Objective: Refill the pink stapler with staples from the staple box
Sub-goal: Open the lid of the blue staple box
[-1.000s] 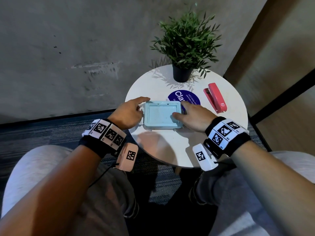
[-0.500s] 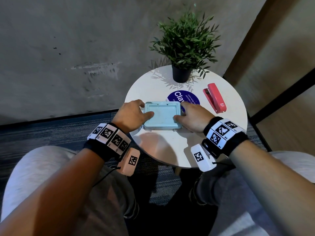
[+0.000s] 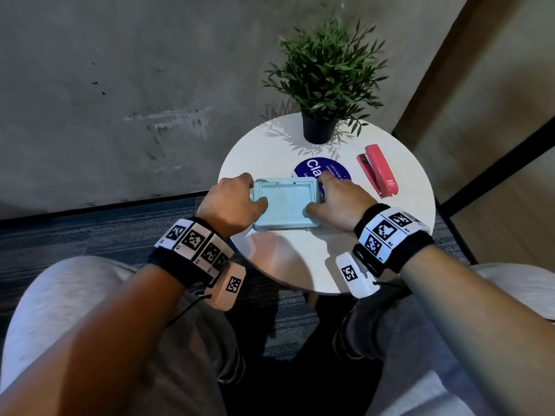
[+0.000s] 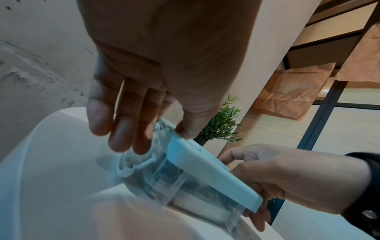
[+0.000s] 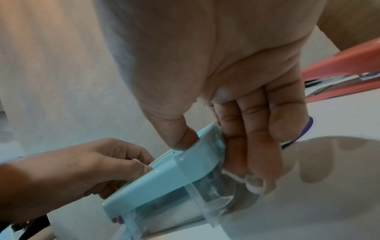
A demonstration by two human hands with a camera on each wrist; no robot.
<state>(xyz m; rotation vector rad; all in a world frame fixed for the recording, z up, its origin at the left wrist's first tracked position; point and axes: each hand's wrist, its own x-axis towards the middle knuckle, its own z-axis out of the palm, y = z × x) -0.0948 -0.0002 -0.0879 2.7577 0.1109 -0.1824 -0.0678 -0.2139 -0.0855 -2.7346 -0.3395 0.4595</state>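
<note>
The staple box [image 3: 285, 202], clear with a light blue lid, sits on the round white table [image 3: 300, 265] between my hands. My left hand [image 3: 237, 199] grips its left end: the thumb lies on the lid and the fingers [image 4: 127, 126] curl down beside the side latch. My right hand [image 3: 339, 202] grips the right end, thumb on the lid [image 5: 174, 175] and fingers [image 5: 252, 146] wrapped down the side wall. The lid is down on the box. The pink stapler [image 3: 379, 169] lies to the right of the box, apart from both hands.
A potted green plant [image 3: 324, 85] stands at the table's far edge. A round purple sticker [image 3: 318, 168] lies partly under the box. My knees flank the table's near edge; a concrete wall is behind it.
My left thumb has moved from the box's left side onto the lid. The right hand has kept its hold on the right end. The stapler has not moved.
</note>
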